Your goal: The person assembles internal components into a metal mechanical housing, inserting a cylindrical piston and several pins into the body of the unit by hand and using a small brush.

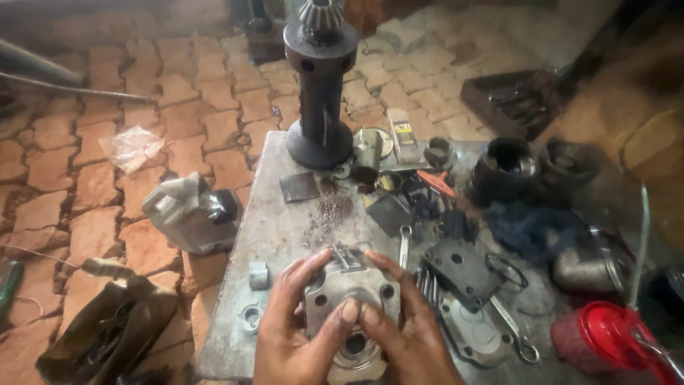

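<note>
Grey housing (350,296): you gripped it on the slab (281,221).
Left hand (292,335): fingers clamped on it.
Right hand (410,335): likewise.

Left hand (288,335) and right hand (406,335) clasp a grey metal housing (349,289) — on a steel table (274,221).

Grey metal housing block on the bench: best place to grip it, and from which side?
Grip the grey housing block by its two flat outer flanks, coming in from left and right. The left hand and right hand already cup those sides, thumbs on top. The top face looks bored with holes, so probably poor purchase there.
</note>
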Available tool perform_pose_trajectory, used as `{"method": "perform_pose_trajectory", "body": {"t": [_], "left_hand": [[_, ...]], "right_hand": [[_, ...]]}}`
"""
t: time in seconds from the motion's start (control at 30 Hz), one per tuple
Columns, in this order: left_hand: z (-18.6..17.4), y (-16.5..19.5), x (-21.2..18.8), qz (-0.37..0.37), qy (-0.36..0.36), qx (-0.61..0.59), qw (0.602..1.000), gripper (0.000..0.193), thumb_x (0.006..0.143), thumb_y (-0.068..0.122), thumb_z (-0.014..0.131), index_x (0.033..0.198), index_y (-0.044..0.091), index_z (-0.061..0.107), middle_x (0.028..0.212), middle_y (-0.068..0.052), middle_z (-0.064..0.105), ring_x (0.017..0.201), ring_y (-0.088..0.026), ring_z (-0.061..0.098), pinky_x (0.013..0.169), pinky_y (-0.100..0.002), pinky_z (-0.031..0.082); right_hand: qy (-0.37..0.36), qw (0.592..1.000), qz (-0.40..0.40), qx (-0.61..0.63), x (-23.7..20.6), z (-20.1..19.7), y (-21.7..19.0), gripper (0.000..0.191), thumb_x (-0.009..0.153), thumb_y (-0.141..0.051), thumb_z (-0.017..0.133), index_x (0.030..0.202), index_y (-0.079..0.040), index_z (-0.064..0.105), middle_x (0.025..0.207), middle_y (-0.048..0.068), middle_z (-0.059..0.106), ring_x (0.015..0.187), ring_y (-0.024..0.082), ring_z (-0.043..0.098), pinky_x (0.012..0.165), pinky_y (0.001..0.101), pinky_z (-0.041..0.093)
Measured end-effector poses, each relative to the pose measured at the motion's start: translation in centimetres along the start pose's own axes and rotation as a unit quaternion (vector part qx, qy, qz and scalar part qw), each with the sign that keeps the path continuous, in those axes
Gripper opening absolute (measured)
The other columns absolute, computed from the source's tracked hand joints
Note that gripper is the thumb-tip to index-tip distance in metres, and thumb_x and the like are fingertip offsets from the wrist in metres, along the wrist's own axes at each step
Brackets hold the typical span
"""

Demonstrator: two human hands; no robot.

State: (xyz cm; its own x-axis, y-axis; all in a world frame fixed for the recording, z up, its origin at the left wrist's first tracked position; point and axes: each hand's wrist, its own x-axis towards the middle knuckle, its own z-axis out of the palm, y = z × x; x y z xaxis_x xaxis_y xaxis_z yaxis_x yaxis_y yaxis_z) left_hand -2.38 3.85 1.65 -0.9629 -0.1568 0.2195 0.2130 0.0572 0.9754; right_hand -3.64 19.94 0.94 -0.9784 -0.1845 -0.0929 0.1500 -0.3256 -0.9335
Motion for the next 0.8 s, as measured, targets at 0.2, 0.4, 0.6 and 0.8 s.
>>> {"method": "perform_pose_trajectory", "body": {"t": [0.2, 0.4, 0.6, 0.8], "left_hand": [[-0.5, 0.1, 0.4, 0.016, -0.063, -0.055, 0.996, 0.071, 0.081, 0.027, 0.077, 0.143, 0.000, 0.054, 0.139, -0.018, 0.056, 0.134, -0.030, 0.057, 0.109, -0.039, 0.044], [-0.3, -0.1, -0.1, 0.096, -0.018, 0.063, 0.993, 0.073, 0.078, 0.027, 0.078, 0.142, -0.001, 0.058, 0.137, -0.020, 0.059, 0.133, -0.032, 0.058, 0.111, -0.039, 0.045], [0.2, 0.1, -0.5, 0.077, 0.015, 0.058, 0.995, 0.070, 0.072, 0.018, 0.079, 0.138, 0.003, 0.061, 0.133, -0.018, 0.060, 0.118, -0.028, 0.067, 0.092, -0.035, 0.056], [0.2, 0.1, -0.5, 0.068, 0.018, 0.044, 0.997, 0.067, 0.073, 0.012, 0.077, 0.137, 0.003, 0.062, 0.133, -0.017, 0.059, 0.118, -0.027, 0.068, 0.088, -0.033, 0.060]], "right_hand": [[-0.040, 0.997, 0.019, -0.070, -0.2, -0.9, -1.6, 0.076, 0.087, -0.031, 0.069, 0.154, -0.010, 0.041, 0.144, 0.018, 0.058, 0.132, 0.028, 0.058, 0.110, 0.0410, 0.042], [-0.014, 0.995, 0.035, 0.092, -0.5, -0.1, -1.1, 0.075, 0.081, -0.015, 0.072, 0.151, -0.006, 0.045, 0.137, 0.020, 0.061, 0.126, 0.031, 0.060, 0.108, 0.0445, 0.044], [0.013, 0.986, 0.063, 0.156, -0.1, -0.3, -0.8, 0.071, 0.077, 0.001, 0.072, 0.146, -0.004, 0.052, 0.123, 0.021, 0.066, 0.111, 0.029, 0.067, 0.099, 0.0433, 0.052], [0.020, 0.985, 0.071, 0.158, 0.0, -0.4, -0.5, 0.068, 0.076, 0.002, 0.071, 0.142, -0.005, 0.054, 0.117, 0.017, 0.070, 0.105, 0.025, 0.070, 0.095, 0.0403, 0.054]]}}
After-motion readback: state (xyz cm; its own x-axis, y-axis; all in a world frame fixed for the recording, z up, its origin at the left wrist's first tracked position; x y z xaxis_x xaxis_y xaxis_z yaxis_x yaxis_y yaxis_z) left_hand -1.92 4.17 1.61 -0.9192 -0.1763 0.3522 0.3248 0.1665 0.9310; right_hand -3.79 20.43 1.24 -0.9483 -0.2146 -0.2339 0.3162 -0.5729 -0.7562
